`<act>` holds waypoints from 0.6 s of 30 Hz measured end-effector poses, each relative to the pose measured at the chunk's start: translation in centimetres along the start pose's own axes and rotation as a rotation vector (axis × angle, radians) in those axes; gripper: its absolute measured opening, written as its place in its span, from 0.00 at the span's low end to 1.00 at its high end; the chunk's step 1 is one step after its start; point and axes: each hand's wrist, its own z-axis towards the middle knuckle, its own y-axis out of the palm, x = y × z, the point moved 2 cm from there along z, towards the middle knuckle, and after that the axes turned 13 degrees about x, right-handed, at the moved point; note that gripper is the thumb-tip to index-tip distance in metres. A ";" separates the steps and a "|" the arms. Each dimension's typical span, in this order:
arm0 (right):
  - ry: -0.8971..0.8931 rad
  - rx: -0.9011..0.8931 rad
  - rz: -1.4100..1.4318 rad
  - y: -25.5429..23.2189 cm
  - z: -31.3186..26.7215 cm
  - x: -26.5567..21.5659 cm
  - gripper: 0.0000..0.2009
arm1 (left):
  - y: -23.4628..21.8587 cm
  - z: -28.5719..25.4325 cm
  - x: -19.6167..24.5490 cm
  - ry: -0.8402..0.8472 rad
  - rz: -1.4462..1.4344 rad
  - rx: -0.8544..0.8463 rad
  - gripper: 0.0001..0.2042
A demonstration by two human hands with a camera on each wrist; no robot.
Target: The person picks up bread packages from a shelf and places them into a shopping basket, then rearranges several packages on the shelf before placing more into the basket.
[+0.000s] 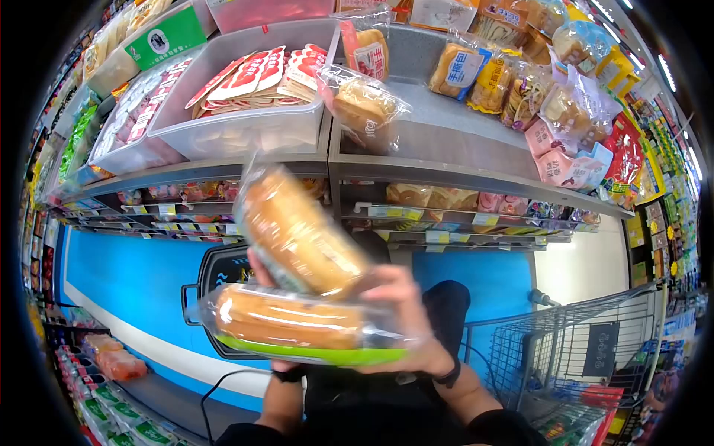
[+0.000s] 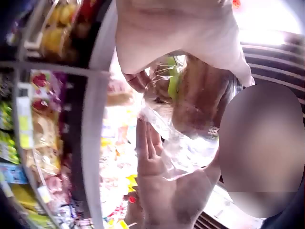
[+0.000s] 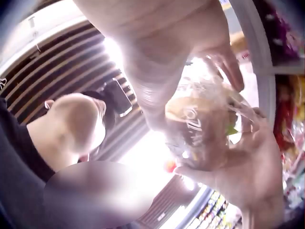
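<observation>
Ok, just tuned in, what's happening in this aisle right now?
A person stands at a shop shelf of packaged bread, holding two bagged loaves in front of them. The lower loaf, in a bag with a green edge, lies flat across both hands; the upper loaf is tilted on top of it. The right hand grips from the right side, and the left hand supports from below. A cart stands to the right.

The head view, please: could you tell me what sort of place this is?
Most likely a supermarket aisle: shelves of bagged bread, price tags along the shelf edges, and a wire shopping cart.
</observation>
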 end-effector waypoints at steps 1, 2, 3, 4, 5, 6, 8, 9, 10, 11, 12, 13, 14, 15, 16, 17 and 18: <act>0.049 -0.077 -0.060 1.7 -0.4 0.2 0.39 | -3.5 -0.3 0.3 -0.040 -0.108 -0.031 0.61; 0.140 -0.176 -0.108 3.0 -0.9 0.9 0.37 | -5.2 -1.1 0.8 -0.050 0.015 0.023 0.61; 0.237 -0.281 -0.153 4.3 -1.7 2.0 0.35 | -6.5 -2.1 1.5 -0.065 0.138 0.082 0.61; 0.344 -0.362 -0.153 5.7 -2.5 3.3 0.35 | -8.1 -3.3 1.8 -0.119 0.179 0.191 0.61; 0.452 -0.448 -0.149 7.0 -3.3 5.0 0.35 | -10.1 -4.4 2.1 -0.171 0.221 0.306 0.61; 0.435 -0.494 -0.136 8.1 -3.9 6.7 0.35 | -13.2 -5.7 1.9 -0.258 0.225 0.335 0.57; 0.486 -0.609 -0.094 10.3 -4.5 9.5 0.35 | -19.8 -9.1 0.9 -0.415 0.152 0.577 0.48; 0.426 -0.673 -0.147 11.5 -5.4 11.7 0.33 | -23.9 -11.0 -0.1 -0.500 0.154 0.828 0.45; 0.418 -0.754 -0.118 12.1 -5.2 13.0 0.30 | -26.5 -11.8 -0.7 -0.584 -0.018 0.937 0.39; 0.404 -0.783 -0.129 12.5 -5.3 14.5 0.27 | -26.3 -10.8 -1.1 -0.583 0.020 0.975 0.38; 0.426 -0.816 -0.125 12.4 -4.5 14.9 0.25 | -29.3 -10.8 -2.7 -0.566 0.067 0.972 0.38; 0.452 -0.846 -0.132 12.1 -3.8 15.3 0.24 | -31.2 -10.6 -4.0 -0.558 0.122 0.906 0.37; 0.444 -0.818 -0.131 11.8 -3.1 15.6 0.23 | -34.0 -10.6 -5.5 -0.621 0.234 0.903 0.36; 0.441 -0.784 -0.141 11.1 -2.6 15.9 0.22 | -36.2 -10.3 -6.8 -0.691 0.341 0.888 0.35; 0.461 -0.769 -0.174 10.2 -1.4 15.5 0.23 | -37.1 -9.7 -7.6 -0.684 0.598 0.992 0.30; 0.398 -0.750 -0.219 9.4 -0.6 15.5 0.21 | -39.6 -9.2 -9.0 -0.632 0.532 0.822 0.33; 0.391 -0.747 -0.275 8.3 0.6 15.1 0.21 | -40.1 -8.4 -9.5 -0.681 0.619 0.925 0.33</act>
